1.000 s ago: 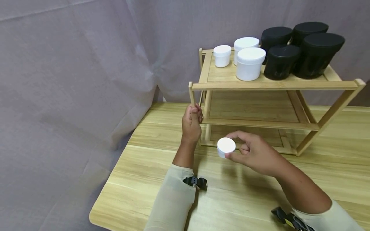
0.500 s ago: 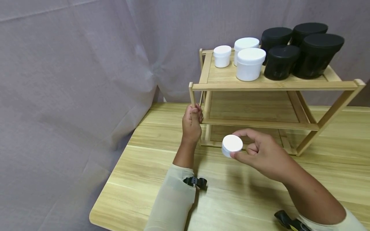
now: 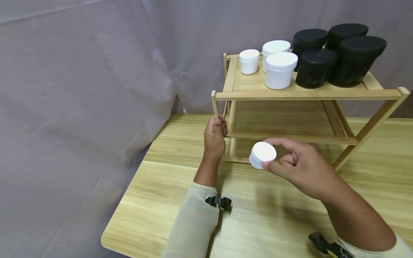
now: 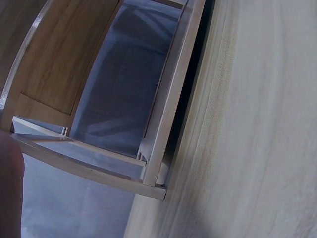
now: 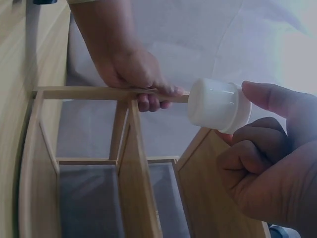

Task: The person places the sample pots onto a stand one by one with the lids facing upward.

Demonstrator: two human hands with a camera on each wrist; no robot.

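Note:
My right hand (image 3: 301, 165) pinches a small white lidded jar (image 3: 264, 153) between thumb and index finger, with the other fingers curled. The jar is held above the table, slightly tilted, in front of the rack's lower part. In the right wrist view the same jar (image 5: 213, 104) is gripped around its lid, its body free. My left hand (image 3: 215, 139) grips the front left post of a three-tier wooden rack (image 3: 300, 95). In the left wrist view only a blurred bit of that hand (image 4: 10, 183) shows at the left edge beside the rack frame.
On the rack's top tier stand several black lidded jars (image 3: 316, 68) at the right and three white jars, one of them in front (image 3: 280, 73). The wooden table (image 3: 155, 200) has its left edge beside a grey curtain (image 3: 80, 107).
My right hand has moved up and to the right with the white jar, which now tilts more. The left hand keeps its grip on the rack post.

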